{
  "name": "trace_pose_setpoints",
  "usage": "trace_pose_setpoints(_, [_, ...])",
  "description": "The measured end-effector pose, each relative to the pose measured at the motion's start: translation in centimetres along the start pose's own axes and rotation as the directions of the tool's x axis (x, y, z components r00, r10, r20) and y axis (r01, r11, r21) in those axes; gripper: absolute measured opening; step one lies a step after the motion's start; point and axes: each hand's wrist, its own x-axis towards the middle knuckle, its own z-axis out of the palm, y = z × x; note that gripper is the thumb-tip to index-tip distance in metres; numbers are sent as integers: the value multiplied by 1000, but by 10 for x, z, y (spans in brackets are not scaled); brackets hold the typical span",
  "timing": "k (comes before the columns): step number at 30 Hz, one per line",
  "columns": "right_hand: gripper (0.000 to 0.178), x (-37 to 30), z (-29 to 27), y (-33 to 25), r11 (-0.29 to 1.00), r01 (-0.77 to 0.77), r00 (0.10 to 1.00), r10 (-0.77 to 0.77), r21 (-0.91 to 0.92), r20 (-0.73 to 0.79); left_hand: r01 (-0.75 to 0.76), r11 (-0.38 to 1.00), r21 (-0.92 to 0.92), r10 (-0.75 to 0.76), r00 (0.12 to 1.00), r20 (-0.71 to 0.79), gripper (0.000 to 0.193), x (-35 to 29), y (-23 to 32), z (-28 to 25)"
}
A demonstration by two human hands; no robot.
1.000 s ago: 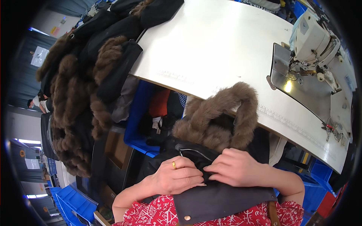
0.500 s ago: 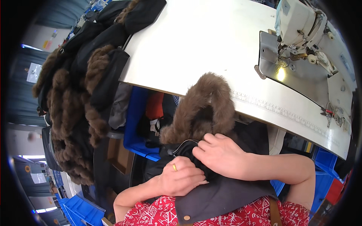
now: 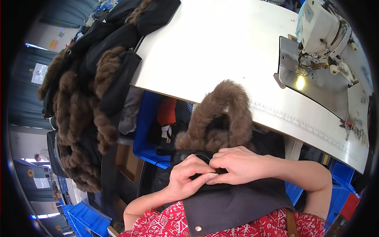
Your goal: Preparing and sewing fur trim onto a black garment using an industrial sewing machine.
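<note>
A black jacket (image 3: 233,193) with a brown fur-trimmed hood (image 3: 221,98) lies across my lap, its fur loop resting up against the table edge. Both my hands meet at its neck, just below the fur. My left hand (image 3: 188,175) is closed in a pinch on the black cloth, thumb pointing right. Opposite it, my right hand (image 3: 239,166) also pinches the cloth, with its thumb tip meeting the left one. A curved zipper (image 3: 203,155) shows just above the fingers. The exact bit of cloth between the fingertips is hidden.
A white sewing table (image 3: 205,43) stands ahead, with a sewing machine (image 3: 323,35) at its right. Black garments with brown fur (image 3: 73,114) are heaped at the left. Under the table edge sits a blue bin (image 3: 144,130) with cloth in it, beside an open cardboard box (image 3: 128,162).
My left hand has turned from a fist lower down so that its thumb now meets my right thumb. The right hand has rolled over slightly. The whole view has shifted a little.
</note>
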Motion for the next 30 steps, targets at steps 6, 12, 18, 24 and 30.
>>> trace_pose_setpoints(6, [27, -11, 27, 9, 982, 190, 922, -174, 14, -345, 26, 999, 31, -34, 958, 283, 46, 18, 18, -25])
trace_pose_setpoints(12, [7, -28, 39, -13, 881, 346, 728, -36, 322, -685, -186, 969, 161, 62, 820, 569, 55, 51, 43, -46])
trace_pose_setpoints(18, [11, -52, 49, -5, 699, 432, 665, 180, 570, -725, -299, 923, 240, 82, 766, 638, 46, 58, 60, -55])
trace_pose_setpoints(24, [12, -48, 57, 18, 457, 318, 779, 373, 830, -504, -245, 911, 331, 97, 909, 406, 40, 19, 18, -36])
trace_pose_setpoints(30, [32, -44, 0, 3, 988, 151, 977, -155, -41, -149, -323, 914, 247, 201, 888, 414, 39, 4, 1, -17])
